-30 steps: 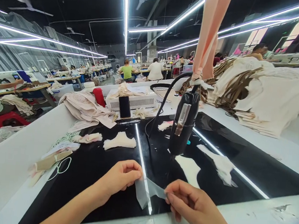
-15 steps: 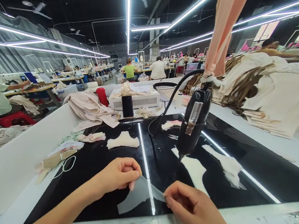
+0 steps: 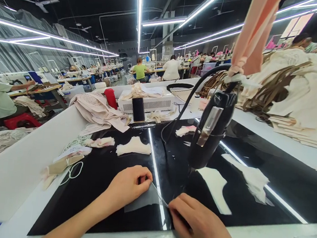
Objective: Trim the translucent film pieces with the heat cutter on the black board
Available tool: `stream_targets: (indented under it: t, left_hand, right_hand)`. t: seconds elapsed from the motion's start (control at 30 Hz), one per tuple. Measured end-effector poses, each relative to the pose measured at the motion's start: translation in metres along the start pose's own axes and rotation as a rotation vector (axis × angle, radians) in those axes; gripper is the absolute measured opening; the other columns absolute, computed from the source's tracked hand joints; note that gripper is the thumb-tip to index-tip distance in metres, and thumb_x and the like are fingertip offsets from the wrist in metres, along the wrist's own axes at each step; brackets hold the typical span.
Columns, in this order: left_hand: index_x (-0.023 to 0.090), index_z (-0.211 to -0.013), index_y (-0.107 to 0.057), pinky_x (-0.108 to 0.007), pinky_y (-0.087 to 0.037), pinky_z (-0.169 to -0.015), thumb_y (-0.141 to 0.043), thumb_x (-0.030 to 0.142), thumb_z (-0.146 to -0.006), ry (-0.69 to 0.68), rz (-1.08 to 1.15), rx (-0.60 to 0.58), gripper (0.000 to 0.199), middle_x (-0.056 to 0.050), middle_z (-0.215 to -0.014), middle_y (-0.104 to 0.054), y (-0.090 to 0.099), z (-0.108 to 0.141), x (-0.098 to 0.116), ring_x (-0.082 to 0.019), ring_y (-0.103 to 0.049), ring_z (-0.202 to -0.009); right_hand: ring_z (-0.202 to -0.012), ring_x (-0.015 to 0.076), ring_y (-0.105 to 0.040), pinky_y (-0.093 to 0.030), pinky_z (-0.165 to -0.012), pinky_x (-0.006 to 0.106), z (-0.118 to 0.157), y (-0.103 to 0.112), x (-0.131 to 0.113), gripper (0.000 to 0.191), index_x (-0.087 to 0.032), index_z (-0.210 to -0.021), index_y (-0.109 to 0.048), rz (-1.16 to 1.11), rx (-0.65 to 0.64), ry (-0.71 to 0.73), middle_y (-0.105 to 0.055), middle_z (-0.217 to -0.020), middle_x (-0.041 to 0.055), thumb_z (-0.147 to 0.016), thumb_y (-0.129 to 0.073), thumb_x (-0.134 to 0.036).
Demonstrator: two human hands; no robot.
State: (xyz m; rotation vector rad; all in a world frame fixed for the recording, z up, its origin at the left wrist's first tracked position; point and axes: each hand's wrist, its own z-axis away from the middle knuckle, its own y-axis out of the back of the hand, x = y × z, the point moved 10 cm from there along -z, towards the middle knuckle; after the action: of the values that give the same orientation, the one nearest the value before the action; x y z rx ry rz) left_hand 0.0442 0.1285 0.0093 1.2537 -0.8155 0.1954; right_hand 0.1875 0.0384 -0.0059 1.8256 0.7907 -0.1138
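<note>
My left hand (image 3: 132,181) pinches one corner of a thin, see-through grey sheet piece (image 3: 143,200) between thumb and forefinger. My right hand (image 3: 194,220) pinches the other end, so the upper edge is stretched between them just above the black table mat (image 3: 96,198). A black hand-held tool (image 3: 211,129) with a narrow tip hangs from a knotted pink cloth (image 3: 250,42), beyond my right hand. Beneath and right of it lies a white cut piece (image 3: 216,187). Another white cut stack (image 3: 133,146) rests past my left hand.
Further white pieces (image 3: 249,177) lie to the right. At the back stand a phone (image 3: 138,109), a vented white box (image 3: 159,105) and a red roll (image 3: 110,98). Beige fabric (image 3: 98,110) is heaped at left, more garments (image 3: 307,98) at right. People sit at machines beyond.
My right hand has shifted slightly left and turned over more. The thin sheet has tilted so less of it shows. The view has turned a little, and the hanging tool leans more.
</note>
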Motion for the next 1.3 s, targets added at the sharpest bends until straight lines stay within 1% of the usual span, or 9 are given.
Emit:
stream_targets:
  t: [0.3, 0.4, 0.5, 0.6, 0.73, 0.83, 0.93, 1.07, 1.3]
  left_hand:
    - [0.025, -0.101, -0.072, -0.026, -0.038, -0.062, -0.054, 0.039, -0.096, 0.009, 0.046, 0.114, 0.023, 0.003, -0.081, -0.063, 0.005, -0.001, -0.015, -0.015, -0.053, -0.067]
    - [0.024, -0.103, -0.071, -0.025, -0.042, -0.065, -0.053, 0.045, -0.096, 0.001, 0.140, 0.147, 0.028, 0.002, -0.080, -0.062, 0.008, 0.001, -0.025, -0.016, -0.054, -0.069]
    - [0.025, -0.104, -0.071, -0.025, -0.042, -0.064, -0.057, 0.054, -0.092, 0.032, 0.194, 0.216, 0.034, 0.003, -0.077, -0.062, 0.012, 0.003, -0.040, -0.016, -0.054, -0.066]
    - [0.027, -0.105, -0.072, -0.026, -0.044, -0.065, -0.061, 0.060, -0.087, 0.085, 0.251, 0.276, 0.039, 0.003, -0.078, -0.066, 0.012, 0.005, -0.054, -0.017, -0.056, -0.066]
    - [0.028, -0.108, -0.073, -0.026, -0.048, -0.064, -0.061, 0.067, -0.084, 0.118, 0.260, 0.288, 0.047, 0.002, -0.077, -0.070, 0.013, 0.004, -0.065, -0.018, -0.060, -0.064]
    - [0.029, -0.109, -0.074, -0.026, -0.051, -0.062, -0.064, 0.070, -0.079, 0.130, 0.232, 0.236, 0.053, 0.001, -0.083, -0.074, 0.010, 0.001, -0.073, -0.020, -0.065, -0.067]
    - [0.030, -0.110, -0.073, -0.025, -0.051, -0.065, -0.065, 0.071, -0.078, 0.169, 0.243, 0.256, 0.053, 0.003, -0.085, -0.074, 0.012, 0.003, -0.076, -0.020, -0.066, -0.070]
    - [0.031, -0.109, -0.071, -0.024, -0.046, -0.069, -0.067, 0.068, -0.079, 0.218, 0.297, 0.323, 0.048, 0.007, -0.081, -0.072, 0.014, 0.011, -0.069, -0.018, -0.062, -0.071]
    - [0.030, -0.107, -0.071, -0.022, -0.035, -0.052, -0.067, 0.065, -0.078, 0.223, 0.342, 0.336, 0.045, 0.005, -0.076, -0.069, 0.012, 0.013, -0.063, -0.019, -0.061, -0.071]
  right_hand:
    - [-0.064, 0.0161, -0.068, -0.040, -0.048, 0.027, 0.001, 0.017, 0.002, 0.021, -0.026, -0.106, -0.062, 0.309, 0.080, -0.004, -0.064, -0.079, -0.0001, -0.105, -0.042, -0.024]
    - [-0.067, 0.0158, -0.069, -0.044, -0.051, 0.025, 0.005, 0.020, -0.005, 0.026, -0.027, -0.096, -0.065, 0.294, 0.021, 0.039, -0.065, -0.078, 0.0004, -0.106, -0.041, -0.023]
    - [-0.073, 0.0158, -0.069, -0.051, -0.061, 0.024, 0.011, 0.040, 0.006, 0.027, -0.027, -0.104, -0.067, 0.195, 0.012, -0.002, -0.068, -0.084, 0.0013, -0.107, -0.041, -0.024]
    - [-0.080, 0.0176, -0.070, -0.052, -0.070, 0.026, 0.019, 0.081, 0.044, 0.024, -0.027, -0.107, -0.069, 0.175, 0.073, -0.165, -0.070, -0.089, 0.0029, -0.106, -0.045, -0.028]
    - [-0.090, 0.0243, -0.068, -0.051, -0.078, 0.034, 0.039, 0.143, 0.124, 0.023, -0.028, -0.099, -0.072, 0.114, 0.251, -0.521, -0.074, -0.097, 0.0049, -0.099, -0.056, -0.044]
    - [-0.087, 0.0263, -0.068, -0.051, -0.076, 0.037, 0.048, 0.163, 0.165, 0.030, -0.027, -0.096, -0.075, 0.087, 0.281, -0.612, -0.076, -0.099, 0.0068, -0.096, -0.055, -0.050]
    - [-0.085, 0.0256, -0.069, -0.052, -0.076, 0.036, 0.057, 0.165, 0.187, 0.032, -0.027, -0.095, -0.077, 0.029, 0.247, -0.659, -0.078, -0.100, 0.0052, -0.091, -0.058, -0.053]
    - [-0.080, 0.0239, -0.067, -0.052, -0.069, 0.034, 0.066, 0.155, 0.192, 0.033, -0.028, -0.097, -0.079, -0.049, 0.185, -0.691, -0.079, -0.098, 0.0032, -0.084, -0.065, -0.055]
    - [-0.085, 0.0256, -0.066, -0.048, -0.080, 0.036, 0.062, 0.144, 0.191, 0.026, -0.026, -0.081, -0.076, -0.122, 0.168, -0.682, -0.076, -0.089, 0.0036, -0.084, -0.064, -0.050]
